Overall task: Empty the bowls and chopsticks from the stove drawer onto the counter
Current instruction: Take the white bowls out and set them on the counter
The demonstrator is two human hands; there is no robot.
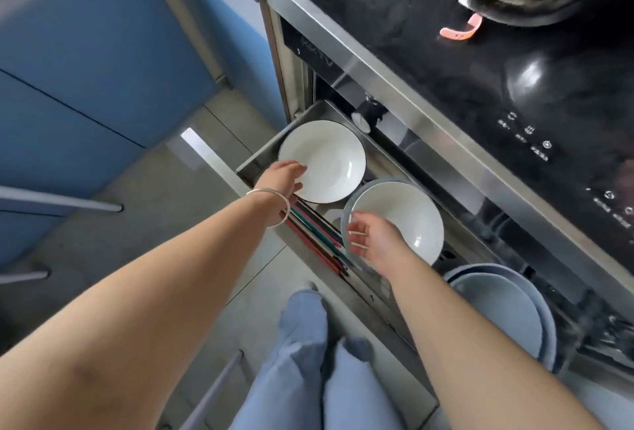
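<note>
The stove drawer [255, 158] stood pulled out below the black cooktop [446, 62], and nothing from it had yet reached the counter as far as the view showed. 3 bowl positions were seen in the drawer, running in a row from far-left to near-right: a white bowl [326, 158] at the far end, a second white bowl [408, 213] in the middle, and a stack of grey-blue bowls [497, 306] nearest the person. The chopsticks [315, 234] lay in a bundle along the drawer's front edge, their long axis parallel to that edge, beside and partly under the near rims of the 2 white bowls. The left hand [283, 177] was spread over the near-left rim of the far white bowl, fingers extended and touching or just above the rim; it was not closed on anything, and the bangle [274, 206] on that wrist hung directly above the chopsticks. The right hand [374, 239] was at the near-left rim of the middle bowl with fingers loosely curled and parted; whether it had actually caught the rim could not be told. Judgement: each hand was matched to the bowl nearest it, each rim lying just ahead of the fingertips, so the coming lift would be a 2-handed one, straight up and clear of the drawer wall. The chopsticks were nearer the left hand and would suit a later grasp across their length.
</note>
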